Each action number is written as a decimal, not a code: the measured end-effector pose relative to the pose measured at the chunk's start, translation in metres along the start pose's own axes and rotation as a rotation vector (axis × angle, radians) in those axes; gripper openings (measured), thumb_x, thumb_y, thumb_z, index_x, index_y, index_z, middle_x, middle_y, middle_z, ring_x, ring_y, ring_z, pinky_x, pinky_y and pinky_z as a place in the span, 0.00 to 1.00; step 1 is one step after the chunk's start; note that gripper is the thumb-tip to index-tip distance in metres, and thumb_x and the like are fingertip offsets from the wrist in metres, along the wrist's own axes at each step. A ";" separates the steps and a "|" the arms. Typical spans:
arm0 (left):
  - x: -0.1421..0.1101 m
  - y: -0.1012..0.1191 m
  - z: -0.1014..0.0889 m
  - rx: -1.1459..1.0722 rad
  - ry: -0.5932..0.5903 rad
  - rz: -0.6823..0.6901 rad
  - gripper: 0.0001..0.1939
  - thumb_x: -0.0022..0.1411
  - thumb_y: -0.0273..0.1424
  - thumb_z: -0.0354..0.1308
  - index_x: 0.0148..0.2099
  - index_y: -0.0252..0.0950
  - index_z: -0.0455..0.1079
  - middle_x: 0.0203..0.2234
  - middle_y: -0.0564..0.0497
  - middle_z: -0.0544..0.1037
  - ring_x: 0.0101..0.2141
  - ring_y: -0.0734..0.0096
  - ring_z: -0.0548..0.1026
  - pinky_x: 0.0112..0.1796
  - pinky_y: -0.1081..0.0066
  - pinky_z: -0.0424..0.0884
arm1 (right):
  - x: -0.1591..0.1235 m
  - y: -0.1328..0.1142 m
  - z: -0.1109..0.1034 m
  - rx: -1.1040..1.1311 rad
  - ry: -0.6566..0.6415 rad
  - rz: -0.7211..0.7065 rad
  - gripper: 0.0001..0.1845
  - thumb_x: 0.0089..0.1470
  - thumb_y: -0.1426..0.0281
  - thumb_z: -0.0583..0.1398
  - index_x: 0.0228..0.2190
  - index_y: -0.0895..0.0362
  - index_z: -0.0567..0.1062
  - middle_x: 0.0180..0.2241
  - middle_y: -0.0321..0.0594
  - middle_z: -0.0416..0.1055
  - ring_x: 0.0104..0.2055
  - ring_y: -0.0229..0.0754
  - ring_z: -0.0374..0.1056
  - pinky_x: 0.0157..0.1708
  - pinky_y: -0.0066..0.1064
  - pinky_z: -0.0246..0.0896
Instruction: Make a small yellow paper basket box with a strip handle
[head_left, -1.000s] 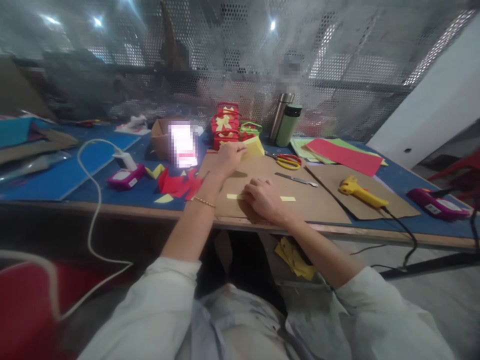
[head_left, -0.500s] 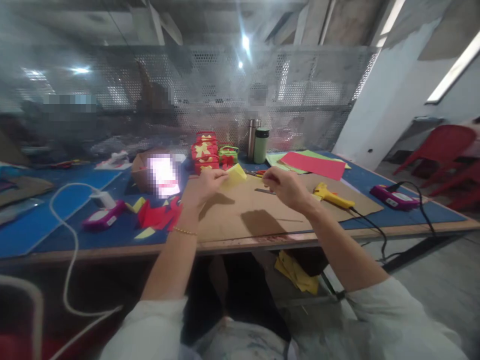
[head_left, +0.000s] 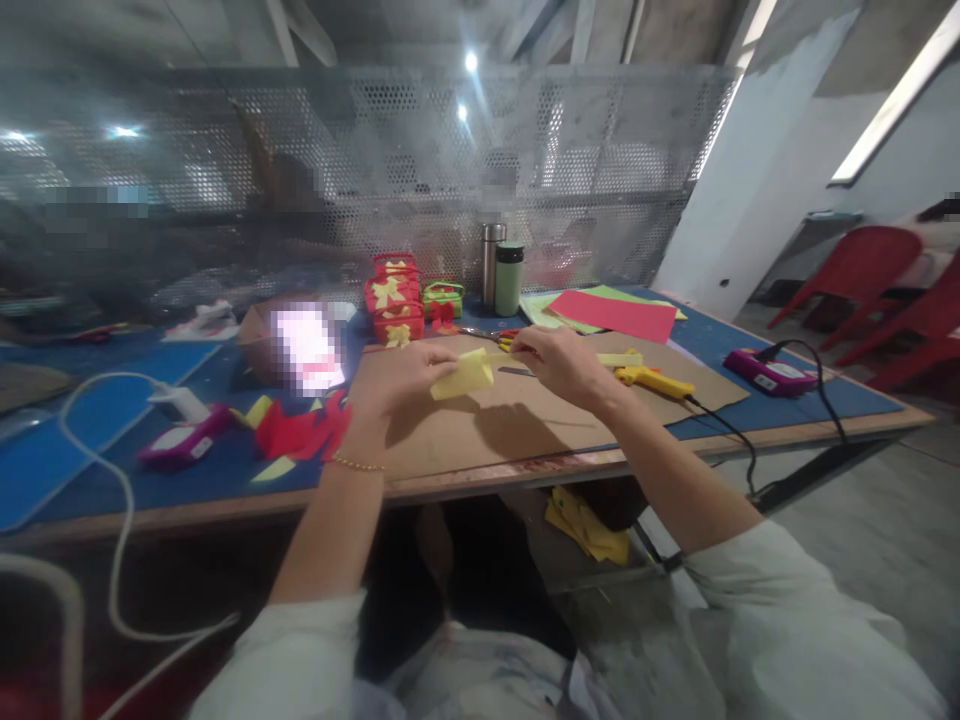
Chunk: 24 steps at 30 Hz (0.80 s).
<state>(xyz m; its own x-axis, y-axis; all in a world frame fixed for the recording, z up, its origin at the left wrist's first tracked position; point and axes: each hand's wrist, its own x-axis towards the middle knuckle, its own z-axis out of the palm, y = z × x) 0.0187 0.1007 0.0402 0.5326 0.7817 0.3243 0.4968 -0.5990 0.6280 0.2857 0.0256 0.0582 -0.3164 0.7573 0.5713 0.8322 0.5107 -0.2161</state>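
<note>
My left hand (head_left: 409,382) is closed on a small curled piece of yellow paper (head_left: 466,373), thumb and fingers at its left edge. Just to the right, my right hand (head_left: 556,362) is closed in a pinch around a narrow yellow paper strip (head_left: 619,360). That strip shows on both sides of the hand, its left part reaching toward the curled paper; whether they touch I cannot tell. Both hands are above a brown cardboard sheet (head_left: 435,440). Below the right hand lies a thin grey metal ruler-like piece (head_left: 516,372), partly hidden.
A yellow glue gun (head_left: 660,383) with a black cord lies at the right, near a purple box (head_left: 772,372). Behind are scissors (head_left: 480,333), red boxes with yellow bows (head_left: 394,300), a green bottle (head_left: 508,282) and red paper (head_left: 619,315). Red scraps (head_left: 292,430) lie left.
The right hand has turned, and the yellow strip in it now shows. The curled yellow paper in the left hand has dipped and rolled. The whole view has shifted slightly.
</note>
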 end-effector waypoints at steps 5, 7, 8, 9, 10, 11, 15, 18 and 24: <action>0.000 0.000 0.002 0.020 -0.005 -0.028 0.13 0.62 0.40 0.62 0.41 0.41 0.84 0.38 0.49 0.86 0.38 0.63 0.80 0.36 0.70 0.71 | 0.002 -0.001 0.006 -0.006 -0.037 0.005 0.11 0.62 0.75 0.57 0.33 0.55 0.80 0.36 0.45 0.81 0.37 0.45 0.71 0.39 0.33 0.56; 0.000 0.001 0.003 0.016 -0.007 -0.040 0.12 0.61 0.39 0.63 0.41 0.41 0.84 0.35 0.48 0.86 0.37 0.62 0.80 0.35 0.70 0.71 | 0.004 -0.001 0.008 -0.006 -0.061 0.017 0.11 0.61 0.75 0.57 0.33 0.55 0.80 0.36 0.45 0.81 0.37 0.45 0.71 0.38 0.33 0.55; 0.000 0.002 0.003 0.014 -0.007 -0.043 0.11 0.60 0.39 0.64 0.40 0.41 0.85 0.34 0.48 0.86 0.37 0.61 0.80 0.34 0.70 0.70 | 0.005 -0.001 0.009 -0.001 -0.070 0.021 0.11 0.61 0.74 0.57 0.33 0.55 0.80 0.35 0.45 0.81 0.36 0.45 0.71 0.38 0.33 0.55; 0.000 0.003 0.004 0.012 -0.007 -0.045 0.11 0.60 0.39 0.64 0.40 0.41 0.85 0.33 0.48 0.86 0.36 0.61 0.80 0.33 0.70 0.70 | 0.006 -0.001 0.010 0.007 -0.078 0.021 0.11 0.61 0.74 0.57 0.33 0.55 0.81 0.35 0.45 0.80 0.36 0.45 0.70 0.37 0.33 0.55; 0.000 0.004 0.005 0.011 -0.005 -0.044 0.11 0.59 0.38 0.64 0.39 0.41 0.85 0.32 0.47 0.85 0.36 0.61 0.80 0.33 0.69 0.70 | 0.007 -0.001 0.010 0.016 -0.083 0.019 0.11 0.61 0.73 0.57 0.33 0.55 0.81 0.35 0.45 0.80 0.36 0.45 0.70 0.37 0.33 0.55; 0.000 0.005 0.005 0.010 -0.003 -0.044 0.10 0.59 0.38 0.64 0.39 0.41 0.85 0.32 0.47 0.85 0.35 0.61 0.80 0.32 0.69 0.69 | 0.007 0.000 0.010 0.025 -0.086 0.017 0.11 0.61 0.73 0.57 0.34 0.55 0.81 0.35 0.45 0.80 0.36 0.45 0.70 0.37 0.33 0.55; -0.001 0.010 0.007 -0.001 -0.002 -0.049 0.11 0.59 0.38 0.64 0.38 0.40 0.84 0.31 0.47 0.85 0.34 0.62 0.79 0.31 0.70 0.69 | 0.006 0.000 0.010 0.063 -0.083 0.013 0.11 0.59 0.74 0.57 0.32 0.56 0.81 0.34 0.44 0.80 0.35 0.44 0.69 0.38 0.33 0.56; -0.001 0.012 0.007 0.008 0.005 -0.046 0.12 0.59 0.38 0.63 0.39 0.37 0.83 0.32 0.45 0.85 0.34 0.62 0.78 0.32 0.70 0.69 | 0.004 -0.001 0.011 0.117 -0.072 0.022 0.11 0.58 0.75 0.57 0.31 0.56 0.80 0.34 0.44 0.79 0.35 0.44 0.69 0.38 0.32 0.56; -0.002 0.019 0.005 0.040 -0.007 -0.023 0.12 0.59 0.38 0.62 0.38 0.37 0.82 0.33 0.46 0.84 0.34 0.63 0.78 0.33 0.70 0.69 | 0.003 -0.001 0.017 0.165 -0.056 0.023 0.11 0.57 0.76 0.57 0.29 0.57 0.79 0.32 0.43 0.78 0.35 0.43 0.69 0.36 0.31 0.54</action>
<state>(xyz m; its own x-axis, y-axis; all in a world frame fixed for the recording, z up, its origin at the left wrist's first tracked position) 0.0306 0.0869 0.0477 0.5259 0.7940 0.3050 0.5359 -0.5878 0.6060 0.2761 0.0345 0.0463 -0.3269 0.7889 0.5203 0.7551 0.5492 -0.3582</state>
